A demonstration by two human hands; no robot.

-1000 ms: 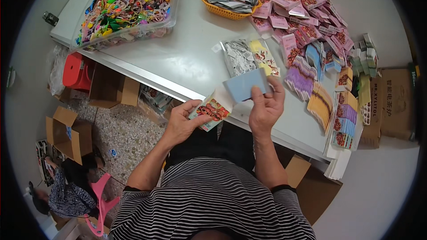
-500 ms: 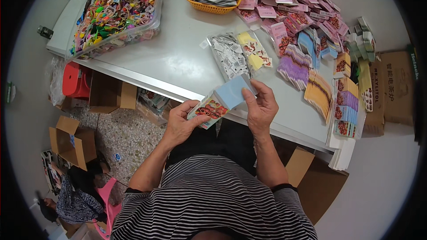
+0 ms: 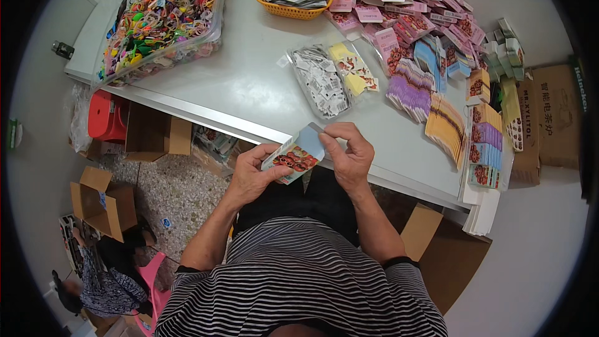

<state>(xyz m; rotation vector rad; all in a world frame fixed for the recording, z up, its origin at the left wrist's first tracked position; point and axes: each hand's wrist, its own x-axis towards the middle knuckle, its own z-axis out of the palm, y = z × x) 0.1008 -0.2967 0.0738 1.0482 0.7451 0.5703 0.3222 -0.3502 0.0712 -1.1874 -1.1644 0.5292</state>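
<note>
A small printed carton, with a red-and-orange picture on its side and a pale blue flap at its top end, is held in the air just in front of the near edge of the white table, above the person's lap. The left hand grasps the carton's lower body, thumb across the printed face and fingers curled beneath. The right hand pinches the blue flap at the carton's upper end, fingertips bent down onto it. Just beyond the hands, on the table, lies a clear plastic bag of small white-and-grey packets, and touching it on the right a clear bag with yellow printed cards. To the right of these, fanned stacks of purple flat cartons and orange-yellow flat cartons lie side by side, with a column of made-up small boxes along the table's right edge. Farther back a spread of pink flat cartons covers the far right of the table, beside an orange basket of grey packets. At the far left stands a clear tub full of bright mixed hair ties and clips. Under the table are brown cardboard boxes and a red stool on a speckled floor.
</note>
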